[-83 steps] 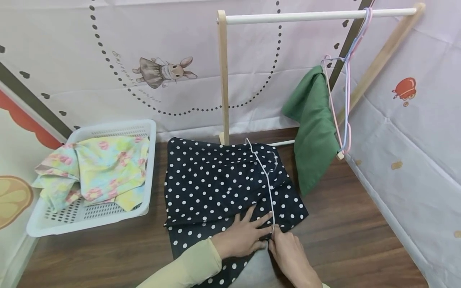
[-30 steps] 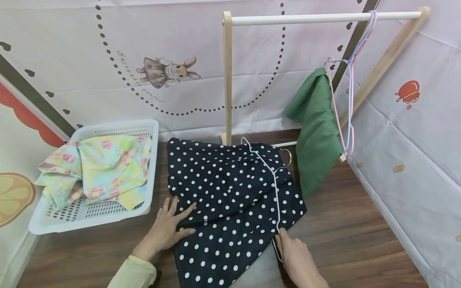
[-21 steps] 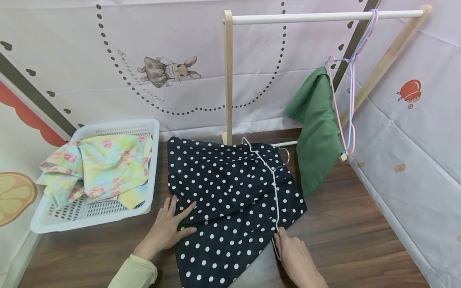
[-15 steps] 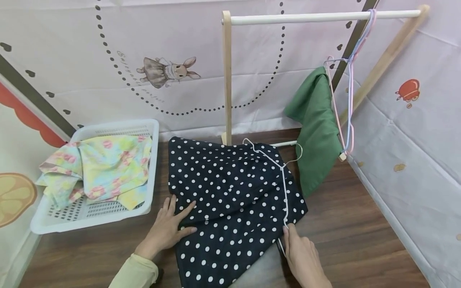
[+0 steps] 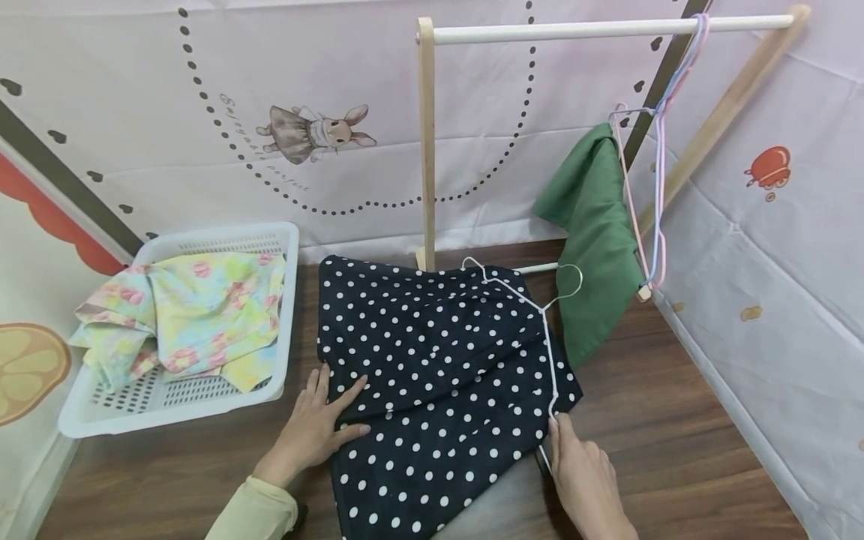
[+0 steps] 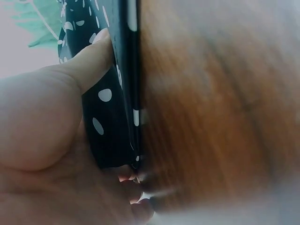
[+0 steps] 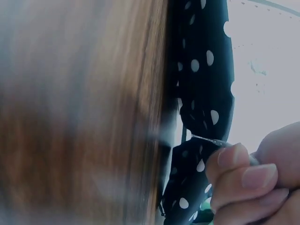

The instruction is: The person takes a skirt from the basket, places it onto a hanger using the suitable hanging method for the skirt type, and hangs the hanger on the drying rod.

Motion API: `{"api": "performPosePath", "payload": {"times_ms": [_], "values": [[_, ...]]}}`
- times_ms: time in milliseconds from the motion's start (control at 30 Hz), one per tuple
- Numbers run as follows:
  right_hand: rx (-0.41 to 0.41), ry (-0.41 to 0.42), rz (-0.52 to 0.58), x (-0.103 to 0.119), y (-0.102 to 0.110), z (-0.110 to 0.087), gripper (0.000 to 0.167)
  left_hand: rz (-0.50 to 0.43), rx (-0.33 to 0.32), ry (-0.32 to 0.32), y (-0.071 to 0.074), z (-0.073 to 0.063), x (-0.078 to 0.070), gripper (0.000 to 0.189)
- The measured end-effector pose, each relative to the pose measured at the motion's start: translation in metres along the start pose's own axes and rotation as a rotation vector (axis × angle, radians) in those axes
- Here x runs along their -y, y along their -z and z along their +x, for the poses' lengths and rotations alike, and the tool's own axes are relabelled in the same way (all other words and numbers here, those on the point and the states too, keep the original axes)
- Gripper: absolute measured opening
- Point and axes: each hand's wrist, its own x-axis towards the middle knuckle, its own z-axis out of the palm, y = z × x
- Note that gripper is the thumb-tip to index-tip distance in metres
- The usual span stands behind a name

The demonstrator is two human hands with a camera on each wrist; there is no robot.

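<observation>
A black garment with white polka dots (image 5: 425, 352) lies spread on the floor; its exact kind is unclear. Across its right side lies a white clothes hanger (image 5: 547, 345), its hook pointing at the green cloth and part of it under the garment. My right hand (image 5: 586, 472) grips the hanger's near end, fingers curled round it in the right wrist view (image 7: 248, 183). At the garment's left edge my left hand (image 5: 310, 427) rests with spread fingers, thumb on the cloth. The left wrist view shows that thumb against the dotted fabric (image 6: 105, 96).
A white basket (image 5: 286, 315) with a yellow floral cloth (image 5: 209, 315) stands at left. Behind the garment rises a wood-and-white clothes rack (image 5: 427, 150). Several pastel hangers (image 5: 660, 187) and a green cloth (image 5: 594, 247) hang at its right end. Printed fabric walls enclose the floor.
My left hand has gone from the garment's middle to its left edge. My right hand has pulled the hanger rightward, and its hook now extends past the garment's edge.
</observation>
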Motion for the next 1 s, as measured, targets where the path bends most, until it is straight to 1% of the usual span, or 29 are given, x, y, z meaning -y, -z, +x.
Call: {"api": "performPosePath", "payload": {"times_ms": [67, 233, 300, 433, 500, 633, 700, 867, 1000], "values": [[0.008, 0.014, 0.007, 0.004, -0.002, -0.002, 0.016, -0.001, 0.002, 0.001, 0.000, 0.000, 0.000, 0.072], [0.043, 0.085, 0.006, 0.019, -0.011, -0.007, 0.010, 0.003, -0.004, -0.005, 0.001, -0.001, 0.001, 0.071], [0.069, 0.114, -0.006, 0.024, -0.015, -0.008, 0.010, 0.004, -0.005, -0.012, 0.001, -0.001, 0.001, 0.070], [0.105, 0.139, -0.020, 0.030, -0.018, -0.004, 0.012, 0.004, -0.002, -0.024, 0.000, 0.000, 0.001, 0.069], [0.098, 0.162, -0.018, 0.031, -0.019, 0.000, 0.013, 0.004, -0.001, -0.026, 0.000, 0.000, 0.001, 0.069], [0.056, 0.212, -0.006, 0.032, -0.021, 0.004, 0.015, 0.006, -0.001, -0.029, 0.000, 0.001, 0.001, 0.069], [0.074, 0.212, 0.006, 0.032, -0.020, 0.002, 0.017, 0.003, -0.003, -0.031, 0.000, 0.001, 0.000, 0.069], [0.155, 0.158, 0.041, 0.032, -0.014, -0.006, 0.017, -0.006, -0.013, -0.036, 0.000, 0.001, 0.000, 0.070], [0.148, 0.155, 0.023, 0.037, -0.012, -0.010, 0.016, -0.008, -0.015, -0.038, 0.000, 0.002, 0.000, 0.070]]}}
